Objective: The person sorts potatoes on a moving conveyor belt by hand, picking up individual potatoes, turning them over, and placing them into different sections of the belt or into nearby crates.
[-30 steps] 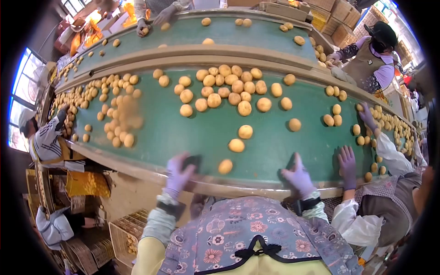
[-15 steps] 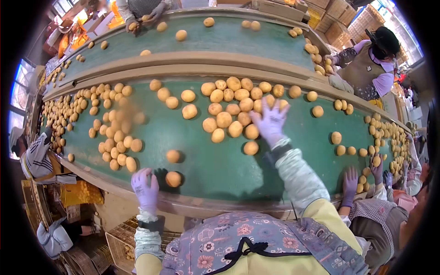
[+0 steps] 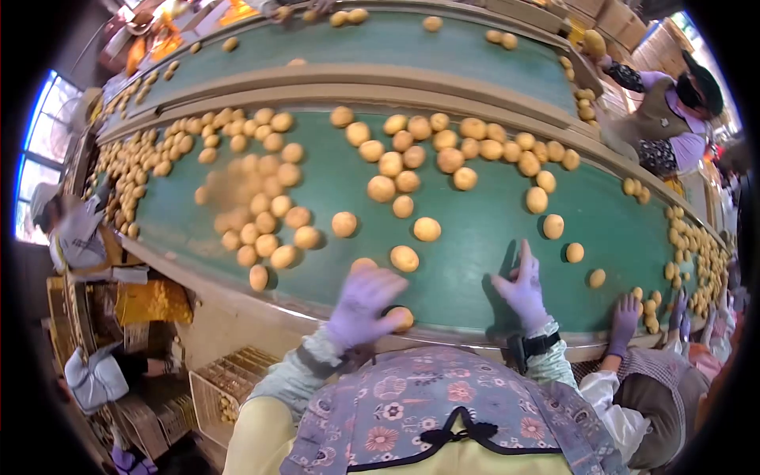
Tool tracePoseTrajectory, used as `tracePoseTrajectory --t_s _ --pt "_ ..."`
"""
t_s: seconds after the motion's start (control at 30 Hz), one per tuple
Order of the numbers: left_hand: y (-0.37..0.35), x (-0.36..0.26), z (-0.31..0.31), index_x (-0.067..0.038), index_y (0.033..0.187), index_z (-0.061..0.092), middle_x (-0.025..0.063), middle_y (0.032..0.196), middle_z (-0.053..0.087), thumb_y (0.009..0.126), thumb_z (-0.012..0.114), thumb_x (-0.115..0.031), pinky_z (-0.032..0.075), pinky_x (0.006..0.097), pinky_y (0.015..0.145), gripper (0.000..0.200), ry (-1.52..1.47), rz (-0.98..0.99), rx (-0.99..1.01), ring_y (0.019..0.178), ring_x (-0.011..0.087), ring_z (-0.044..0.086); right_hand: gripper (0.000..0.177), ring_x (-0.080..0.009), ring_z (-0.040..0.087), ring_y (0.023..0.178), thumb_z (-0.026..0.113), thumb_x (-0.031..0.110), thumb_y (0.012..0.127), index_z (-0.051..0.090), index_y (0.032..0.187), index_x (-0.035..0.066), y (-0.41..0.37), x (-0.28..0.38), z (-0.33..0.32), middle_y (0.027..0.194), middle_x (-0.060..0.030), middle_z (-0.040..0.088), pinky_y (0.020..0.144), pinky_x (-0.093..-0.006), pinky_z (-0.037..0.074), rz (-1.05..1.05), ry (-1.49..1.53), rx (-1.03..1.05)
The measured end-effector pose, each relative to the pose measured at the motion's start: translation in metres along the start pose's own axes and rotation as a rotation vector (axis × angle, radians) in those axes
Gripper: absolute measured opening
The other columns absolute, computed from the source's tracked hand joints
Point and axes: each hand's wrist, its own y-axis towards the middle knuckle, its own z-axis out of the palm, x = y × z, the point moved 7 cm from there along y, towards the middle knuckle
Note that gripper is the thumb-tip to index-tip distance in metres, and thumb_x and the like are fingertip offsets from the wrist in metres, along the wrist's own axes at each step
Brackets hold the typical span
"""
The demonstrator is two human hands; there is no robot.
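Both of my hands wear thin lilac gloves. My left hand (image 3: 362,309) is over the near edge of the green belt, slightly blurred, fingers stretched and thumb apart. Beside its thumb lies a yellow-brown potato (image 3: 401,318); another potato (image 3: 363,265) shows partly behind its knuckles. Over bare belt to the right, my right hand (image 3: 525,294) is open, index finger pointing forward and thumb out, nothing in it. Nearest to its fingertip is a single potato (image 3: 553,226). Two more potatoes, one (image 3: 404,258) close to my left hand, lie between the hands and the loose cluster (image 3: 450,161) farther up.
The green belt (image 3: 467,293) carries a dense potato pile at left and another at right. Behind a divider rail (image 3: 340,91) runs a second belt (image 3: 380,51). A co-worker (image 3: 661,119) stands across; another person's gloved hand (image 3: 624,321) is at right. A crate (image 3: 226,392) stands below left.
My right hand has drawn back from the cluster toward the belt's near edge. My left hand has moved right and over the belt. The view has shifted, and the cluster is more spread out.
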Motion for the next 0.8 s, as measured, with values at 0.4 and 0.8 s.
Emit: tracePoseTrajectory --t_s 0.4,0.8 --pt "-0.079 0.128 -0.041 -0.020 0.104 0.070 0.0071 0.115 0.066 0.077 0.079 -0.025 0.051 0.0507 0.099 0.029 0.228 -0.070 0.349 0.110 0.0345 0.063 0.075 -0.0352 0.069 0.121 0.080 0.017 0.096 0.051 0.165 0.004 0.010 0.179 0.146 0.141 -0.0188 0.066 0.106 -0.0453 0.057 -0.338 0.277 0.422" --pt "-0.001 0.271 -0.227 -0.008 0.125 0.075 0.0152 0.133 0.073 0.084 0.087 -0.023 0.049 0.0566 0.110 0.045 0.341 -0.338 -0.341 0.124 0.0400 0.065 0.076 -0.0365 0.059 0.147 0.081 0.031 0.101 0.052 0.165 0.001 0.118 0.034 0.066 0.156 -0.0257 0.064 0.122 -0.0449 0.048 0.221 0.088 -0.266"
